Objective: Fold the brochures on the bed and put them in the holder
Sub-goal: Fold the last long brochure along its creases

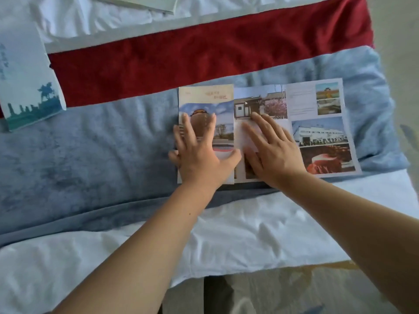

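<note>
Brochure at far left: pale blue folded paper brochure point(29, 80) printed with a teal skyline and a horse-and-rider silhouette. It lies tilted, overlapping the end of the dark red cloth band point(204, 48) and the blue-grey plush blanket point(79, 143).
Top edge: stack of pale papers point(140, 3), partly cut off by the frame, on the white bed sheet point(226, 234).
Left hand: the left hand point(199, 155) lies flat with its fingers spread wide, pressing the folded-over left panel.
Brochure being worked: glossy photo-printed paper brochure point(317, 132), on the blanket right of centre, close to the blanket's near edge. Its left panel is folded over with the cover facing up; the middle and right panels lie open and flat.
Right hand: the right hand point(272, 150) has its fingers straight and close together, palm down on the middle panel, just beside the fold.
Near strip: the wrinkled sheet runs between the blanket and the bed's edge.
</note>
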Motion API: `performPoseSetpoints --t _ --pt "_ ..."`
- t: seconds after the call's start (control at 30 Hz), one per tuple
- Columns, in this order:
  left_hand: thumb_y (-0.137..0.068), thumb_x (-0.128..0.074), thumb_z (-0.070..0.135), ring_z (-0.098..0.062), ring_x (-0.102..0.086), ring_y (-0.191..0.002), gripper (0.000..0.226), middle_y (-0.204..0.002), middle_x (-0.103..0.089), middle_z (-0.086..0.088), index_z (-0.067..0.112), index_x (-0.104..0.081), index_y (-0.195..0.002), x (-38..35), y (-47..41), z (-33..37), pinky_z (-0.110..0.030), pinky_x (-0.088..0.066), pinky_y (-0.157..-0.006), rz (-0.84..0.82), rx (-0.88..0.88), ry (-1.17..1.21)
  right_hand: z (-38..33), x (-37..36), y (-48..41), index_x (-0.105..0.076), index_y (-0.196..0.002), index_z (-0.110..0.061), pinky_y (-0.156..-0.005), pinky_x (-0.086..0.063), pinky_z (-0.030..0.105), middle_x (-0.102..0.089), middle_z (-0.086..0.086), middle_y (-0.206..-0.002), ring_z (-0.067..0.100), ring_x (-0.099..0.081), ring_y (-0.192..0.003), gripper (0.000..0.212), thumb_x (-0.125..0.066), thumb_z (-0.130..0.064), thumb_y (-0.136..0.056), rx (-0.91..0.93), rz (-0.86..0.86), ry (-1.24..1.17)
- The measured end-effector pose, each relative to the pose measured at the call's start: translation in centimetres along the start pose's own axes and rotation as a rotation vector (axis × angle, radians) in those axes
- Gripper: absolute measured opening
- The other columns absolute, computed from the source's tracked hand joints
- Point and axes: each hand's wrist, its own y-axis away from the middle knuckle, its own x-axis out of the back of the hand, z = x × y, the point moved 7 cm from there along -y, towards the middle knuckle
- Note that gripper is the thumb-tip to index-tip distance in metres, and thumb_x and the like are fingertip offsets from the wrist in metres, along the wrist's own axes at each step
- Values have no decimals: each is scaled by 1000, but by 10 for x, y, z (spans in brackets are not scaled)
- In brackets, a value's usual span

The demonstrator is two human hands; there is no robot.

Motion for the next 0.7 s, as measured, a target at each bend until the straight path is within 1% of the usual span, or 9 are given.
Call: performPoseSetpoints --t 0.07,0.13,0.2,0.3,0.4,0.53,0.7 --pt "-79 -55 80 -36 17 -156 99 -169 26 -4 55 -2 -158 -12 -4 2 -64 -12 -115 -16 19 -65 25 6 8 -34 -160 -23 -126 -20 49 -22 11 -170 32 -18 -157 61 -31 -50 -105 -72 40 4" --pt "-79 -49 85 -39 18 -155 100 -168 27 -8 53 4 -158 -22 -4 3 -64 -12 -114 13 20 -112 52 11 16 -28 -162 -28 -128 -14 49 -15 11 -171 30 -11 -158 62 -29 -54 -106 -179 46 2" --pt "-80 -44 88 -44 12 -155 100 -169 22 -14 50 3 -160 -26 -2 5 -64 -16 -112 99 -4 -150 69 10 25 -17 -164 -33 -129 -7 47 -6 6 -173 27 -2 -160 65 -23 -60 -105 -248 11 17" --pt "-83 -41 85 -51 3 -154 93 -170 14 -17 49 -6 -161 -30 0 7 -62 -21 -109 192 -66 -191 75 2 30 -2 -165 -36 -129 1 42 7 2 -173 23 8 -159 67 -16 -64 -105 -272 -28 42" --pt "-84 -41 84 -51 1 -154 89 -171 10 -17 50 -9 -160 -30 -2 3 -59 -23 -107 207 -79 -213 69 -5 28 2 -164 -36 -129 4 41 11 1 -173 22 12 -159 68 -12 -66 -105 -286 -39 44" --pt "-84 -40 86 -47 -1 -155 89 -170 10 -18 50 -10 -160 -18 -3 -17 -56 -24 -107 231 -77 -230 50 -8 22 5 -164 -36 -128 6 41 14 1 -172 22 16 -158 69 -10 -67 -104 -272 -60 22" --pt "-85 -37 87 -44 1 -156 90 -171 14 -15 50 -8 -160 13 -2 -83 -56 -21 -111 230 -53 -266 -16 -19 6 12 -162 -37 -127 10 41 21 1 -170 22 24 -156 71 -9 -69 -103 -198 -128 -5"
